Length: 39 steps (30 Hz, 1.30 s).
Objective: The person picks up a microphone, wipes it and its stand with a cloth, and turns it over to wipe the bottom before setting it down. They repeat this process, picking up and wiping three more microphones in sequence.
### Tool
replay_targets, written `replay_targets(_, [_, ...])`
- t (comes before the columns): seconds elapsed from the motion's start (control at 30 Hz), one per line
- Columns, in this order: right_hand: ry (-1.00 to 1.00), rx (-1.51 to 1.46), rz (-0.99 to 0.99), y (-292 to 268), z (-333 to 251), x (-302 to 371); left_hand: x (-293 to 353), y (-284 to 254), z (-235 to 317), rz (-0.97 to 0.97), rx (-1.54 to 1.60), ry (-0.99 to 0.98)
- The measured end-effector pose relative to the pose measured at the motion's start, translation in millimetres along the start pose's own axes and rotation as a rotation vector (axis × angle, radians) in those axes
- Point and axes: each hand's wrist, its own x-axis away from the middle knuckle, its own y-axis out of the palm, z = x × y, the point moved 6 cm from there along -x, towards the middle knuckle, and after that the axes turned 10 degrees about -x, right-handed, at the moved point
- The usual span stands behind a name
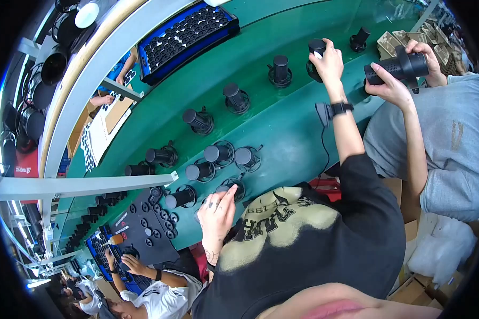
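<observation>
My right hand [329, 63], at the far right of the green work surface, grips a black cylindrical unit [315, 47] by its upper part. A black band [341, 108] circles that wrist. Close to my body, my left hand [217, 210] has its fingers round another black cylindrical unit [239, 187], mostly hidden behind them. Just beyond stand similar units with round ringed bases, among them a near one [245, 157], one beside it [216, 153] and one to the left [180, 197].
More units line the green conveyor belt [261, 98]. A blue crate [189, 40] of black round parts sits at the far edge. A metal bar [85, 187] crosses on the left. At right a co-worker's hands [394, 90] hold a black unit; another co-worker [159, 292] works lower left.
</observation>
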Motion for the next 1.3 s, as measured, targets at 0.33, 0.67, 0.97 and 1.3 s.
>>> replay_targets(0.33, [0.163, 0.124, -0.150, 98.8, 92.6, -30.0, -12.6, -0.1, -7.5, -0.041, 0.032, -0.036])
replay_targets(0.67, [-0.079, -0.347, -0.611, 121.9, 24.0, 14.9, -13.6, 4.2, -18.5, -0.061, 0.023, -0.088])
replay_targets(0.97, [-0.070, -0.352, -0.626, 155.3, 2.1, 40.0, -18.3, 3.1, -3.5, -0.004, 0.056, -0.035])
replay_targets(1.3, [0.383, -1.226, -0.389, 5.9, -51.6, 43.1, 14.4, 2.3, -30.8, -0.144, 0.777, -0.673])
